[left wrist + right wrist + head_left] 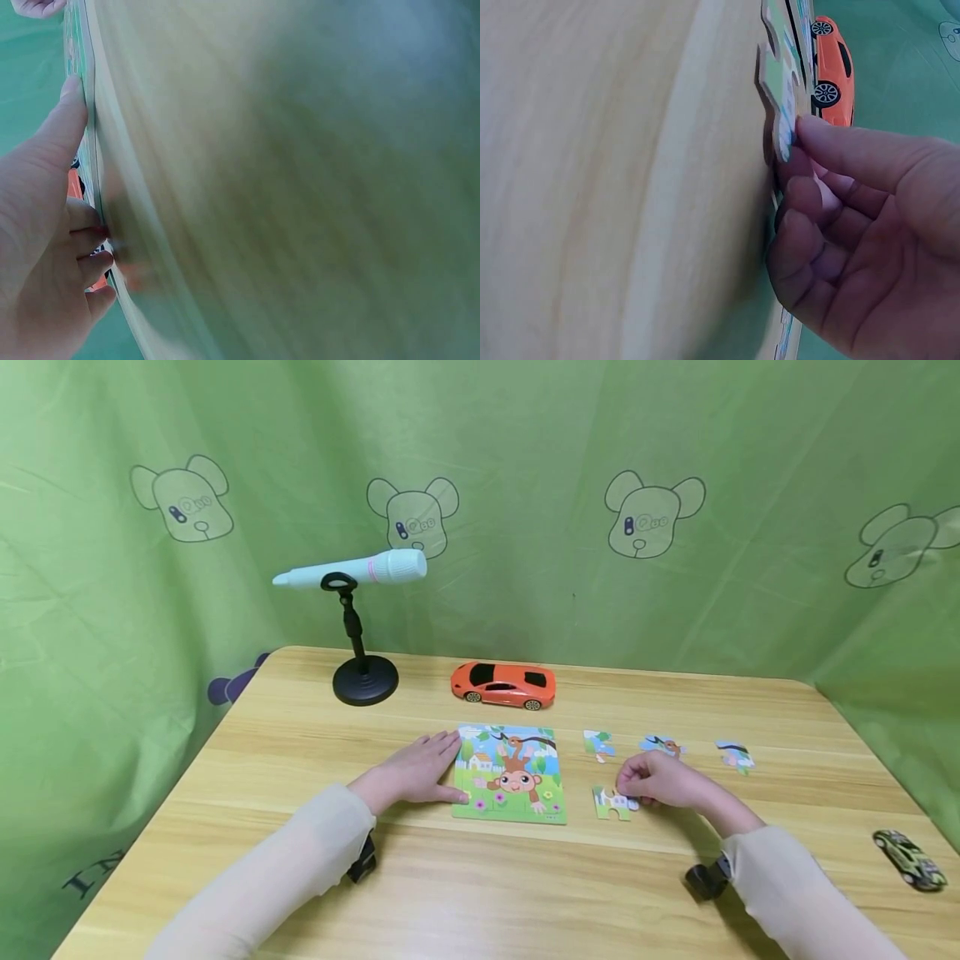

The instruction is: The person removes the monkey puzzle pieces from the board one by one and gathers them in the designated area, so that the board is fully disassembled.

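Observation:
My right hand (656, 779) pinches a jigsaw piece (617, 804) by its right edge, between thumb and index finger. In the right wrist view the piece (777, 84) is low over the wood, its knobbed edge visible. My left hand (422, 768) rests on the table at the left side of a square monkey puzzle (508, 774), fingers extended, thumb at its lower left corner. Loose pieces lie behind the right hand: a blue-and-green one (597, 743), one with a brown figure (663, 745), partly covered by the hand, and one with a branch (736, 757).
An orange toy car (504, 685) stands behind the puzzle. To its left is a light blue microphone (352, 568) on a black stand (365, 680). A small camouflage-patterned toy car (910, 860) sits near the right edge of the wooden table (450, 893). Green curtain hangs behind.

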{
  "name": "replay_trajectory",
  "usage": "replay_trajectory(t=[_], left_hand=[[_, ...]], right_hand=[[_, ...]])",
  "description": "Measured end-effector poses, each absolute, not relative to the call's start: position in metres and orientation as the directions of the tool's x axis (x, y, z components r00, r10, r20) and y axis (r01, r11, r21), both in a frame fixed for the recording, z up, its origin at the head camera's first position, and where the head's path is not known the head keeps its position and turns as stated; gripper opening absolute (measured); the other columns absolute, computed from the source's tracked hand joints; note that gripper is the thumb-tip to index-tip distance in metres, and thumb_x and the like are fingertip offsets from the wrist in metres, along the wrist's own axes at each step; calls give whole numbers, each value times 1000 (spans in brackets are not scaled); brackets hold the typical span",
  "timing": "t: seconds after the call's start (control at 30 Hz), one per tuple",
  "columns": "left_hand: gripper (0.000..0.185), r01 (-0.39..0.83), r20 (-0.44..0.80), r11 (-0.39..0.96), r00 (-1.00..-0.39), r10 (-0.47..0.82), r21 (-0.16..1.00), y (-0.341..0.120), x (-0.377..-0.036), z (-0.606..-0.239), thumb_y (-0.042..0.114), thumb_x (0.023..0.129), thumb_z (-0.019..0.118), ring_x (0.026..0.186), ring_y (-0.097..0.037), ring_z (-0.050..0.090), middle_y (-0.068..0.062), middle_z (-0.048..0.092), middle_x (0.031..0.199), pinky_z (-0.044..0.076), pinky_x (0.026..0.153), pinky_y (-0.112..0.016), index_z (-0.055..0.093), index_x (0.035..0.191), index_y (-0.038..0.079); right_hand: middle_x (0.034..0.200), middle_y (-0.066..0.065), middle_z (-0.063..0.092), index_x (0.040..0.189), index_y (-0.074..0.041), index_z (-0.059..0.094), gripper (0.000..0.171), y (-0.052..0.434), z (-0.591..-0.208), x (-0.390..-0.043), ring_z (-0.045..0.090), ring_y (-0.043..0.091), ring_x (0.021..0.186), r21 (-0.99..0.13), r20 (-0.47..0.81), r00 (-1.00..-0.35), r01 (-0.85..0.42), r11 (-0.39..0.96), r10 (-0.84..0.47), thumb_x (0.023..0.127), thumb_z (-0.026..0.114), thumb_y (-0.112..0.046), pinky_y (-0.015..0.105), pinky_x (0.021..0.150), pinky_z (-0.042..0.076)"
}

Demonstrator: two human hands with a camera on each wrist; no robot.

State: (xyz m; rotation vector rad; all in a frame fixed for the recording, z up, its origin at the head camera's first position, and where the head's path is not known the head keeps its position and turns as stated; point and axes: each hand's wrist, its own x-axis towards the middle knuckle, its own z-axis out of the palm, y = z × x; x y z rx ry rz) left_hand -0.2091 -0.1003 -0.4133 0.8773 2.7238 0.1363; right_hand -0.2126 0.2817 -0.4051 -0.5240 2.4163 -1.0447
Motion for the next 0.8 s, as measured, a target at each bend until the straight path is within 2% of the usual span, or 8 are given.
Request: replay_trajectory(t=[0.27, 0.57, 0.8], left_hand=[[94, 557, -231, 811, -778, 585, 176, -101, -209, -414, 65, 83, 46, 137, -26, 11, -12, 11, 152, 10, 111, -38, 17, 146, 2], [94, 555, -233, 812, -778, 584, 183, -101, -209, -413, 65, 83, 47, 137, -26, 11, -12, 11, 152, 10, 111, -38, 16, 146, 2], [94, 558, -226, 809, -777, 587, 183, -101, -208, -413, 64, 83, 47, 137, -27, 11, -12, 11, 152, 10, 110, -38, 17, 146, 1]], right_hand=[[68, 4, 55, 84, 2, 61, 10, 280, -403, -213, 47, 11, 55, -742, -260, -827, -158, 651, -498, 88, 61, -8, 21, 47, 41], [71, 7, 56, 89, 1, 62, 11, 262, -391, -215, 49, 15, 57, -705, -187, -844, -240, 667, -502, 87, 63, -10, 21, 47, 42], [77, 3, 56, 94, 0, 62, 15, 228, -392, -222, 51, 18, 68, -693, -121, -845, -304, 654, -521, 85, 66, -12, 25, 57, 46]])
